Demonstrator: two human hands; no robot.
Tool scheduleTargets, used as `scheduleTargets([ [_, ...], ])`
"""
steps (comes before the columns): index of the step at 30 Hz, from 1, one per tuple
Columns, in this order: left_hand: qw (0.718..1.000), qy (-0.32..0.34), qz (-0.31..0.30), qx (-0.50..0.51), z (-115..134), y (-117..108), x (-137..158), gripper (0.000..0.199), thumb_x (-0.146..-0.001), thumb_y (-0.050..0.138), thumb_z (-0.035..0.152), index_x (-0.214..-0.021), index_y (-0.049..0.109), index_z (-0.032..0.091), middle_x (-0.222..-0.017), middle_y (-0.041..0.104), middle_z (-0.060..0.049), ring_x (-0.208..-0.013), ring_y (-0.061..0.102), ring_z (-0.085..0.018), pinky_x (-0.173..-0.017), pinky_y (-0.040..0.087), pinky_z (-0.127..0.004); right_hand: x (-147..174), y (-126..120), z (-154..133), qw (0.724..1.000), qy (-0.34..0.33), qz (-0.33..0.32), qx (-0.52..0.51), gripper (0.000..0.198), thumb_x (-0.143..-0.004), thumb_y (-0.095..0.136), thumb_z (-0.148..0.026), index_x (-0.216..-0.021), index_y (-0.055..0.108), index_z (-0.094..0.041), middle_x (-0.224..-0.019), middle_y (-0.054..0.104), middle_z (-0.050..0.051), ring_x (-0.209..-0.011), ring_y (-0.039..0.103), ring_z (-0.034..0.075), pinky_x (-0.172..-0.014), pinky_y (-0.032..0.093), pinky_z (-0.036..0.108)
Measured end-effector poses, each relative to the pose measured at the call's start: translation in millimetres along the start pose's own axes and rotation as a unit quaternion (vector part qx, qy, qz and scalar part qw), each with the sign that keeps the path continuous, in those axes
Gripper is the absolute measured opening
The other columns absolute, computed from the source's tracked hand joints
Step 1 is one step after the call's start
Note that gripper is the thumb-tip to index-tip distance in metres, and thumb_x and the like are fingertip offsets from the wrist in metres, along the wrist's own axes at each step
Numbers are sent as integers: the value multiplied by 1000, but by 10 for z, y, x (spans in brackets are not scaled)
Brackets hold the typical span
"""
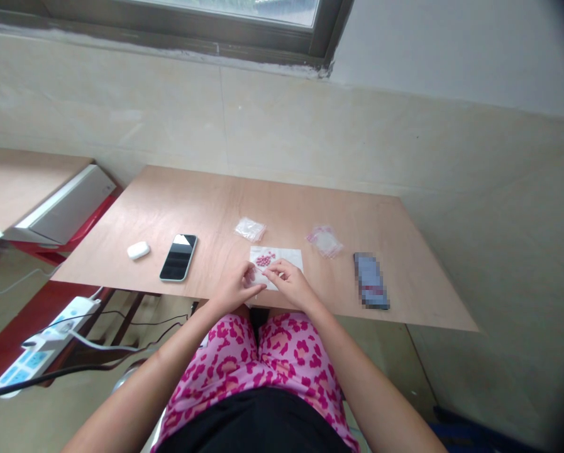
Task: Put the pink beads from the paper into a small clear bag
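Hands [267,284] just below pink beads [265,258].

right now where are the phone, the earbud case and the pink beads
phone [178,257], head view, middle of its dark screen
earbud case [138,250], head view, top of the white shell
pink beads [264,259], head view, centre of the pile

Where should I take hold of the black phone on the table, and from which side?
Grip the phone across its two long edges near the middle, coming straight down from above. It lies flat, screen up, on the table, so only the thin sides offer a hold. Both long edges are free: the white case sits apart to its left, and the hands are off to its right.
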State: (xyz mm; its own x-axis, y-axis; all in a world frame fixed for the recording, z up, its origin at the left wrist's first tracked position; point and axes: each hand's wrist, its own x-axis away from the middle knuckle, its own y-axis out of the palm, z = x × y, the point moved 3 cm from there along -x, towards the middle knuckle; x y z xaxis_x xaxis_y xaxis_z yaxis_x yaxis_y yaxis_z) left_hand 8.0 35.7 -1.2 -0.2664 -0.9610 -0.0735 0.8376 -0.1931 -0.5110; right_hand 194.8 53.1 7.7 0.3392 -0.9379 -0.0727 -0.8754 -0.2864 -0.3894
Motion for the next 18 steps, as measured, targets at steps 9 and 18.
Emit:
scheduleTargets([
  [9,959,-124,-71,246,-2,-70,-52,37,-91,62,44,-120,56,23,-102,71,-8,-82,66,-20,-58,50,-27,0,7,16,999,21,-46,-21,22,-96,62,-36,-92,75,-19,-90,73,4,-81,65,17,-74,50,27],
  [18,965,-132,-8,225,-152,-113,-121,29,-90,60,41,-109,65,19,-91,73,-6,-64,60,-15,-56,46,-27,-12,29,114,996,63,-32,-62,26,-92,63,-41,-88,73,-17,-78,70,2,-69,63,17,-65,49,26],
])
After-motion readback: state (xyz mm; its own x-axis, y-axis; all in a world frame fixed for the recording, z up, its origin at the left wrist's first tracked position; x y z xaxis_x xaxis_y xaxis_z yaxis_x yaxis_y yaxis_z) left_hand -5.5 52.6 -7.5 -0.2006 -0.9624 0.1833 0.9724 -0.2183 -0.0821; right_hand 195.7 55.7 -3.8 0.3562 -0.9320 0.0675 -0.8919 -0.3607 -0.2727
